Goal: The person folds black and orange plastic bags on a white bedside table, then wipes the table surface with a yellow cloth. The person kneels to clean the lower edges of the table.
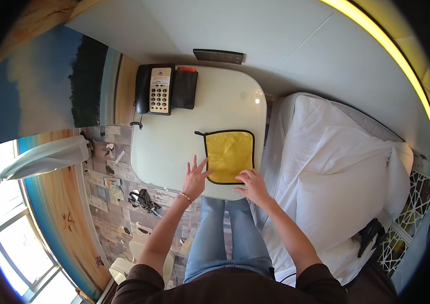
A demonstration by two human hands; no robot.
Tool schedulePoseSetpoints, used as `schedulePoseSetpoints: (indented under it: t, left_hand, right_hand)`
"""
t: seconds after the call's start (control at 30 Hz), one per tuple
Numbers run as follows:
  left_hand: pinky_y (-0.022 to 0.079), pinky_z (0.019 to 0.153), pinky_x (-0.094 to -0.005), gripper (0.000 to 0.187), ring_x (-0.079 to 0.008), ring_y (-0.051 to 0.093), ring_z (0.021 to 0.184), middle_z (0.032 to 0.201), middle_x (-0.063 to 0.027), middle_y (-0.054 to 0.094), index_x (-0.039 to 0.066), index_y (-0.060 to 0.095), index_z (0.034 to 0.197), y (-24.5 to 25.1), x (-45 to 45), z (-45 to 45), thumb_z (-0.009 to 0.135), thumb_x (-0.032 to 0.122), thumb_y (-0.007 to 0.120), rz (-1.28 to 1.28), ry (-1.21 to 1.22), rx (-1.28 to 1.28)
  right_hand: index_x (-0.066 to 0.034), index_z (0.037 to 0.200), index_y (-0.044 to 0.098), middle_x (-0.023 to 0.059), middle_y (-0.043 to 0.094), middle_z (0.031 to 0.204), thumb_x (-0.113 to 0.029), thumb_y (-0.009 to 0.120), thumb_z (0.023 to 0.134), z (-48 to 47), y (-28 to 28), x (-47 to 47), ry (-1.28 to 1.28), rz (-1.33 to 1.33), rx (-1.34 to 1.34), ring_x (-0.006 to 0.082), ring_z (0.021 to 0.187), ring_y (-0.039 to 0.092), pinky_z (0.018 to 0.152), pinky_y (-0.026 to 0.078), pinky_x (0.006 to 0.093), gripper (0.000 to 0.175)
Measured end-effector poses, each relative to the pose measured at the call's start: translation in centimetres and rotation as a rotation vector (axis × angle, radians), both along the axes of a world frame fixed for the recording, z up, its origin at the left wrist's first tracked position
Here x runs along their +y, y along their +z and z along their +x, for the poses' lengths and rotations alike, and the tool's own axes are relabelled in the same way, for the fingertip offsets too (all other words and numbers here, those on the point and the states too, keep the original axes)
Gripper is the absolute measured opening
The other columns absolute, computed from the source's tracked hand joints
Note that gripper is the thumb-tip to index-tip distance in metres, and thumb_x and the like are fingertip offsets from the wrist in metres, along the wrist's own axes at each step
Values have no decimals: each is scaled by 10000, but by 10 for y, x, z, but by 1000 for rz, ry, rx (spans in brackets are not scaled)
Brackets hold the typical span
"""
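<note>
A yellow cloth with black edging and a small corner loop lies flat near the front right of the white table. My left hand, with a thin bracelet at the wrist, is at the cloth's left edge, fingers spread and holding nothing. Over the cloth's lower right corner is my right hand, its fingers bent and apart, with nothing seen between them. Whether either hand touches the cloth I cannot tell.
A black corded telephone and a dark holder stand at the table's back left. To the right is a bed with rumpled white bedding. A pale chair is at lower left, and a black item lies on the floor.
</note>
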State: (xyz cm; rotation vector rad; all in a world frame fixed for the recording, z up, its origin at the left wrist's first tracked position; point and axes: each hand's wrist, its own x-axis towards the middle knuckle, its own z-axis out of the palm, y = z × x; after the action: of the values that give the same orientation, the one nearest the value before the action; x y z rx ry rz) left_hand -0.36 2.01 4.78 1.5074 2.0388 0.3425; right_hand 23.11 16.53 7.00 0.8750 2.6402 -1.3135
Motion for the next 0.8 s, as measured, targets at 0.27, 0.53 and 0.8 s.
schedulePoseSetpoints:
  t: [0.27, 0.53, 0.8]
  left_hand:
    - [119, 1170, -707, 727, -562, 78, 1496, 1657, -209, 191, 201, 400, 1548, -71, 47, 63, 893, 360, 672, 46, 186, 232]
    - [218, 1231, -504, 692, -396, 219, 1524, 1627, -247, 259, -100, 334, 1505, -101, 111, 57, 929, 230, 530, 112, 129, 264]
    - [240, 1200, -542, 674, -460, 214, 1503, 1613, -285, 254, 95, 399, 1540, -88, 288, -41, 968, 416, 552, 382, 110, 356]
  right_hand:
    - [-65, 1287, 585, 121, 507, 1452, -174, 759, 847, -34, -88, 8, -262, 468, 125, 328, 1342, 483, 1090, 388, 506, 486]
    - [-10, 1005, 632, 123, 621, 1050, -3, 663, 808, -66, -131, 41, -261, 512, 425, 317, 964, 616, 830, 535, 412, 200]
    - [-7, 1038, 638, 152, 621, 1132, 20, 620, 823, -152, -122, 209, -469, 738, 444, 357, 1054, 598, 898, 511, 435, 218]
